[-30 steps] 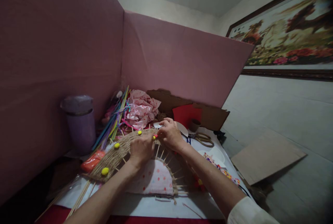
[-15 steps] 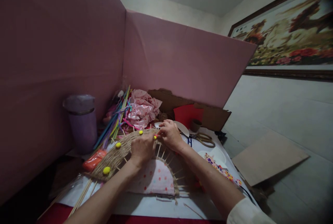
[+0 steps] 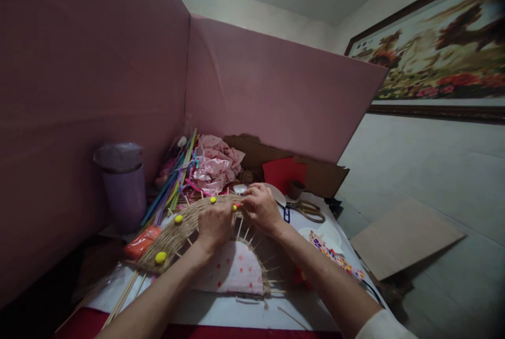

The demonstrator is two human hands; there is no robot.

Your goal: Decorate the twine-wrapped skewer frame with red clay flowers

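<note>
A half-round woven piece, wound with brown twine over thin wooden sticks, lies on the table, with pink dotted cloth across its inner half. Yellow round dots sit along the twine band. My left hand is closed at the band, its fingertips beside a small yellow dot with a bit of red. From the other side my right hand meets it, fingers bent together in a pinch at the red bit. What lies inside the left fingers is hidden.
Left stand a purple lidded cup, coloured pipe cleaners and an orange packet. Crumpled pink cloth, a red sheet and a small brown pot are behind. Scissors and flowered trim lie right.
Both hands stay at the same dot on the band. My right hand has shifted slightly and its fingers have dipped a little. The view has moved slightly.
</note>
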